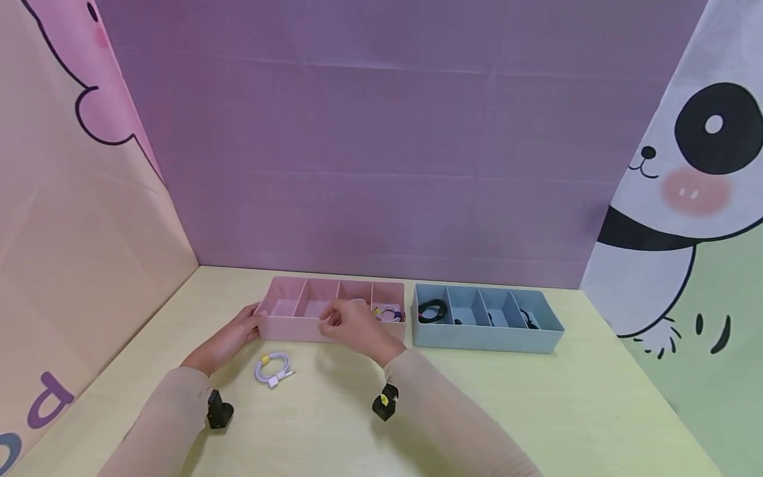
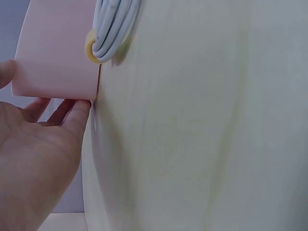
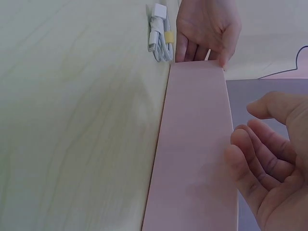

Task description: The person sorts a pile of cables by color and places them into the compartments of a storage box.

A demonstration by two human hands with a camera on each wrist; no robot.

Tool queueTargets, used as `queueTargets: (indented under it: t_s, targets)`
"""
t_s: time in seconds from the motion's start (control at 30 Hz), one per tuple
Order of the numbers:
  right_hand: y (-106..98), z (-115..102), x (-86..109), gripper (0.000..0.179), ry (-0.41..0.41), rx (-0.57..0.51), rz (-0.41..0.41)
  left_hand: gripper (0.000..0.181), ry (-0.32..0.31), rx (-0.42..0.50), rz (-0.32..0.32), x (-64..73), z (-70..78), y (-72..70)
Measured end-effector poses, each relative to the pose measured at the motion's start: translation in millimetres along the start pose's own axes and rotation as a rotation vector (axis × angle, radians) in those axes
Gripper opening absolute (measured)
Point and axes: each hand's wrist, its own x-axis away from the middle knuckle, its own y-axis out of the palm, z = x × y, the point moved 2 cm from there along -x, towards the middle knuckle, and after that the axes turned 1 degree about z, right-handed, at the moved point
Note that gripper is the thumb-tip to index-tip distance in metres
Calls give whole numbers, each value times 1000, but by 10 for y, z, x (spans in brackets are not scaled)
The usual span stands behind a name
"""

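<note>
At the left end of a pink divided organizer box, my left hand holds the corner, thumb at the rim and fingers against the end wall. My right hand hovers over the box's front rim near its middle. In the right wrist view, this right hand has loosely bent fingers, the thumb apart from them and nothing between. A coiled white cable with a yellow tie lies on the table in front of the box. Another coiled white cable sits in the box's rightmost compartment.
Right of the pink box stands a blue divided box. A coiled black cable lies in its leftmost compartment, and small dark items show in the others. Behind both boxes rises a purple backdrop, with printed side panels left and right.
</note>
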Motion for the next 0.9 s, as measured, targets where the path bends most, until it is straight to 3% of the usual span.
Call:
queueTargets:
  t_s: [0.17,0.47,0.9]
  targets:
    - [72,-39,10,9,-9,-2,-11,74,6,2,-6,6,1,0]
    - [220,-97,25,8,-4,72,-20,74,-6,-1,-4,0,-2,6]
    - [416,-168,17,11,-15,70,-38,80,-5,-5,-1,-18,10,5]
